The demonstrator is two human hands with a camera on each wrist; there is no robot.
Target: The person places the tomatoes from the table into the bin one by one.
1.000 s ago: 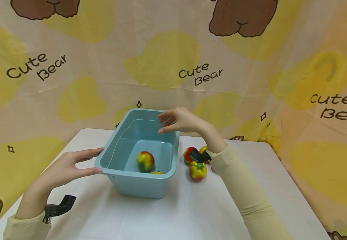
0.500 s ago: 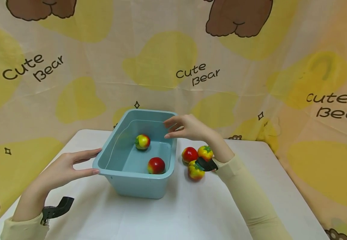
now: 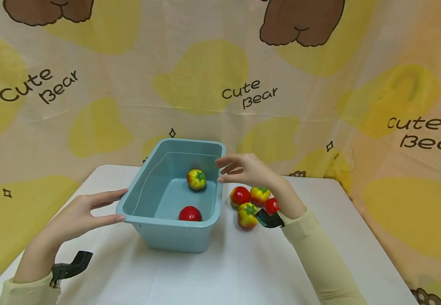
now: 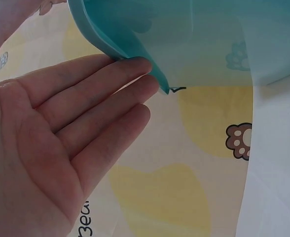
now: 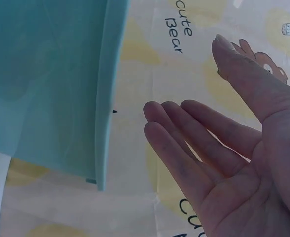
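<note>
A light blue plastic bin (image 3: 167,233) stands on the table. Inside, a yellow-and-red fruit (image 3: 196,179) with a green leafy top sits toward the back; a red round fruit (image 3: 190,214) is partly hidden by the front rim. My left hand (image 3: 76,216) touches the bin's left rim with straight fingers, thumb apart at the near corner; the left wrist view shows its fingertips (image 4: 135,66) against the rim. Just by the right rim, my right hand (image 3: 248,170) is in the air, holding nothing. Its relaxed fingers (image 5: 177,158) are clear of the bin in the right wrist view.
Right of the bin lies a cluster of similar fruits: a red one (image 3: 239,196), two yellow-and-red ones (image 3: 248,215) and another red one (image 3: 271,206) partly behind the right wrist. A printed bear cloth (image 3: 189,76) hangs behind the white table (image 3: 136,279).
My right hand has moved from over the bin to the right and down toward the fruit cluster. The two fruits inside the bin have rolled about. The left hand stays at the rim.
</note>
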